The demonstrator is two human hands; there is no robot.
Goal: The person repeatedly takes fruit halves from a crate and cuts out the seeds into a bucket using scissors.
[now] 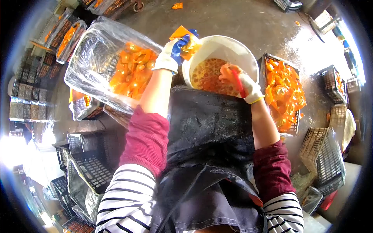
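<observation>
A white bucket (245, 54) stands in front of me, with small round orange-brown pieces in liquid (210, 73) inside. My left hand (175, 52), in a white and blue glove, is closed round an orange piece (190, 46) at the bucket's left rim. Over the bucket's right side is my right hand (241, 82), in a white glove with orange-stained fingers, wrapped round a red-handled tool (237, 83). The tool's far end cannot be made out. To the left, a crate lined with clear plastic (91, 54) holds orange pieces (134, 70).
On the right stands a crate heaped with orange peel-like pieces (283, 93). More black crates (91, 167) lie at the lower left, and others (328, 163) at the right. An orange scrap (177, 6) lies on the wet floor (217, 19).
</observation>
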